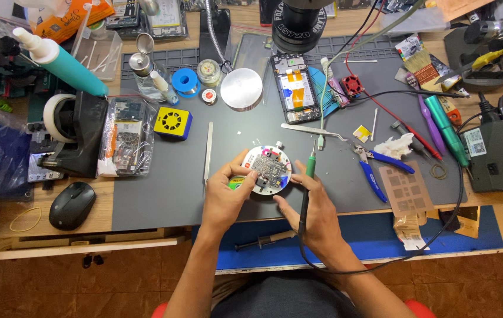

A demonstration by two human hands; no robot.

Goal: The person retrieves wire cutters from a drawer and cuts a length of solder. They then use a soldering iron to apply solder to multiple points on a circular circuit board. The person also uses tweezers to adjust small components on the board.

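between thumb and fingers of right hand [316, 215], soldering iron [307, 182] upright, tip away

Wooden workbench [145, 238] over brown floor [57, 288]

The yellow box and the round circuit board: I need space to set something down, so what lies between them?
In the head view, only long metal tweezers lie between the yellow box and the round circuit board, on the grey mat.
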